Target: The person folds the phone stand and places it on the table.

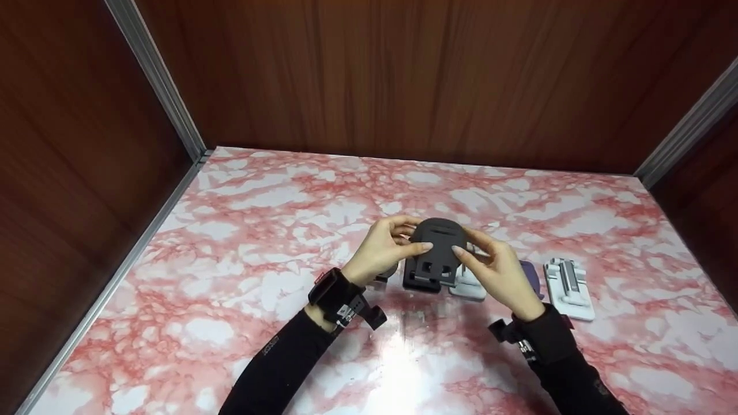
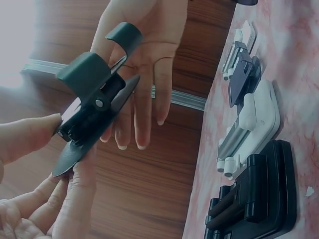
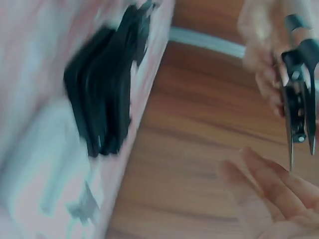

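A dark grey foldable phone stand [image 1: 441, 245] is held up over the table, its hooked lips and hinge visible in the left wrist view. My left hand [image 1: 383, 248] pinches its left side, thumb on the near face and fingers behind. On the other side is my right hand [image 1: 496, 274], its thumb tip overlapping the stand's edge. The left wrist view shows that right hand [image 2: 149, 64] with long fingers extended behind the stand [image 2: 94, 99]. In the right wrist view its straight fingers [image 3: 264, 189] are close under the plate's end.
Behind the hands a row of stands lies on the red-and-white marbled table [image 1: 259, 230]: a black one [image 1: 422, 283], a white one [image 1: 468, 290], a purple one [image 1: 530, 276] and another white one [image 1: 571, 291] at right. Wood-grain panels [image 1: 375, 80] enclose the table.
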Demonstrator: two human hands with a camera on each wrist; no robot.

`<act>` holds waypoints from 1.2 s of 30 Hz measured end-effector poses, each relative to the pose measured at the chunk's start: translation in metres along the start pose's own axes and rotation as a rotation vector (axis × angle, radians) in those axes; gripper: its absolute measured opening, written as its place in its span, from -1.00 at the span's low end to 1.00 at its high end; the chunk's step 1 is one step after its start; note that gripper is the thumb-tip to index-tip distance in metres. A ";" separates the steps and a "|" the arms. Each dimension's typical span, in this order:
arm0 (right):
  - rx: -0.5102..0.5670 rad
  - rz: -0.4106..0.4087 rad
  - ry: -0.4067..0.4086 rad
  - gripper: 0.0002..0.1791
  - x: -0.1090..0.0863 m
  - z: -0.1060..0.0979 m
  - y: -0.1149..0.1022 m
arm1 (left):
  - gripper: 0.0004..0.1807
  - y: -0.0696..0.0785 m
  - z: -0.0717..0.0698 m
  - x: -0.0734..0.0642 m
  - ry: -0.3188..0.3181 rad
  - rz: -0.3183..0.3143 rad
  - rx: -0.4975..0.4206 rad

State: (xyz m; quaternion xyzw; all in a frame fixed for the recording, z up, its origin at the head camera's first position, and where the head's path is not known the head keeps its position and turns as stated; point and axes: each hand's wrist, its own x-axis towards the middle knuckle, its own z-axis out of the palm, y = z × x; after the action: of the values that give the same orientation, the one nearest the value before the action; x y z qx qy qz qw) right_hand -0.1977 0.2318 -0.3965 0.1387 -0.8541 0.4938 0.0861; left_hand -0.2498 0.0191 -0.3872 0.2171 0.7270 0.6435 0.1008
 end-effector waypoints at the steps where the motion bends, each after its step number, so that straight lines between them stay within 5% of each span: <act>1: -0.076 -0.029 0.014 -0.42 -0.001 0.000 -0.001 | -0.58 0.000 0.000 0.000 -0.003 -0.001 -0.004; 6: -0.338 -0.142 0.057 -0.34 -0.004 -0.001 -0.006 | -0.58 0.002 -0.004 -0.001 -0.012 -0.012 -0.041; 15: -0.530 -0.199 0.036 -0.24 -0.007 -0.002 -0.006 | -0.55 0.008 -0.023 -0.003 0.030 -0.054 -0.080; 25: -0.672 -0.242 0.018 -0.22 -0.010 -0.007 0.004 | -0.56 0.003 -0.054 -0.008 0.082 -0.106 -0.039; 36: -0.739 -0.234 0.015 -0.18 -0.014 -0.013 0.019 | -0.53 -0.027 -0.090 -0.017 0.153 -0.196 -0.054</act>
State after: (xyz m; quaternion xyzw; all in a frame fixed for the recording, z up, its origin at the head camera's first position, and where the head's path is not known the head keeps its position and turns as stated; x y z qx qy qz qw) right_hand -0.1900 0.2537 -0.4097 0.1912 -0.9522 0.1408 0.1920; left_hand -0.2780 -0.0714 -0.4023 0.0927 0.7328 0.6646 0.1131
